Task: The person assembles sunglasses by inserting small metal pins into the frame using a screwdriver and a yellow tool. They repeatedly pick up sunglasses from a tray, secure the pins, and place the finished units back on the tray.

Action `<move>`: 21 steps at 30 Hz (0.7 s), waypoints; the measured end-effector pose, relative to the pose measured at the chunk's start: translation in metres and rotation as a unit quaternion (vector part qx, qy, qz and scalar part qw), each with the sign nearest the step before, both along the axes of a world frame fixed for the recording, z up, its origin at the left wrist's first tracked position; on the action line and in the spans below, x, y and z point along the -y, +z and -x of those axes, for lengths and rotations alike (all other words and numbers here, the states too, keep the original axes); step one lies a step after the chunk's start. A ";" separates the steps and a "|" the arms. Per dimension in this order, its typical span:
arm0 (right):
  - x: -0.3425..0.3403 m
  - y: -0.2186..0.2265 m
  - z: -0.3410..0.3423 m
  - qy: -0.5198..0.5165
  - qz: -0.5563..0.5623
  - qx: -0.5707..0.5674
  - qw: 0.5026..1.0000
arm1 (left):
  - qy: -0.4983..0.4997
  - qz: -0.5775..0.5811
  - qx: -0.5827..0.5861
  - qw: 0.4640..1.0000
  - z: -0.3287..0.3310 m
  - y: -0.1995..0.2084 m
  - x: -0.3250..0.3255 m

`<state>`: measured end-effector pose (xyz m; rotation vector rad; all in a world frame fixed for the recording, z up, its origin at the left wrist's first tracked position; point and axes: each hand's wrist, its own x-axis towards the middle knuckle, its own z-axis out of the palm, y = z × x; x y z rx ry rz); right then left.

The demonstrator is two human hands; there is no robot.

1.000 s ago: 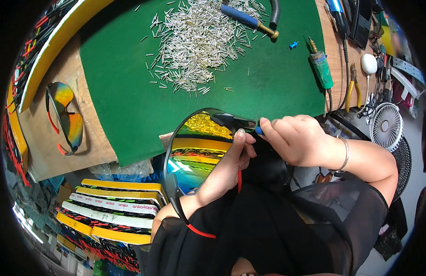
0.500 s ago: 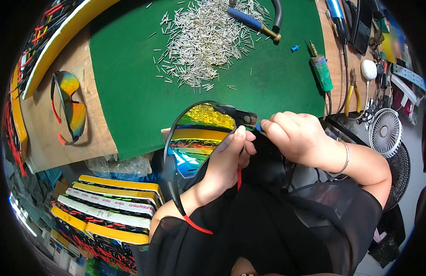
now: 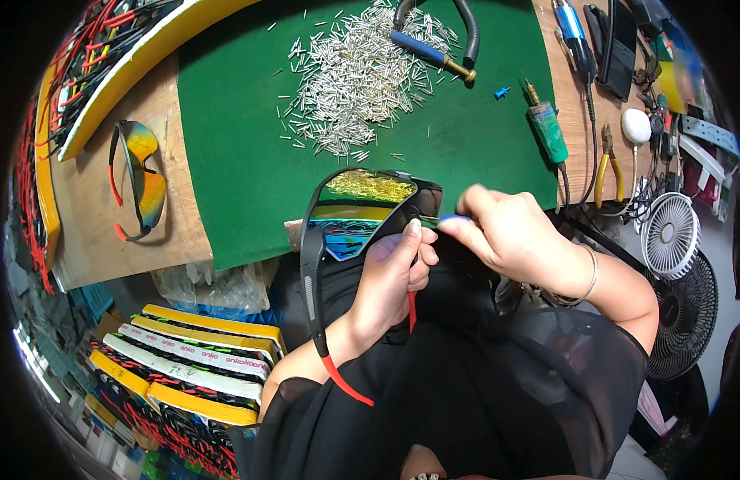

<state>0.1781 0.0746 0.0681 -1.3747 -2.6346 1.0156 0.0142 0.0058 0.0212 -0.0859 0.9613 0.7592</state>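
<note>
My left hand (image 3: 394, 268) is closed around the temple hinge of wraparound sunglasses (image 3: 312, 268), which have a black frame, mirrored yellow-blue lens and red temple tips. The lens stands raised to the left of the hand, with one temple hanging down along my forearm. Close by on the right, my right hand (image 3: 506, 234) pinches a small blue-handled tool (image 3: 454, 218). Its thin metal shaft points left at the hinge; whether the tip touches is too small to tell. Beyond the hands, a heap of small silver pins (image 3: 362, 80) lies on a green mat (image 3: 250, 184).
Another pair of sunglasses (image 3: 138, 180) lies at left. A blue-handled tool with a brass end (image 3: 430, 52), a blue peg (image 3: 501, 94), a green-handled tool (image 3: 548, 132) and yellow pliers (image 3: 608, 168) lie across the bench. Boxes of sunglasses (image 3: 198, 352) stand lower left; a white fan (image 3: 668, 232) is right.
My right hand has turned, its thumb now lower, and the thin metal shaft shows between it and the hinge. The sunglasses have tilted slightly in my left hand. The whole view has shifted a little.
</note>
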 end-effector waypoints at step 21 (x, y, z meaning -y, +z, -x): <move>0.000 -0.010 -0.004 -0.019 -0.010 -0.017 1.000 | -0.002 0.003 -0.009 1.000 -0.001 0.002 -0.001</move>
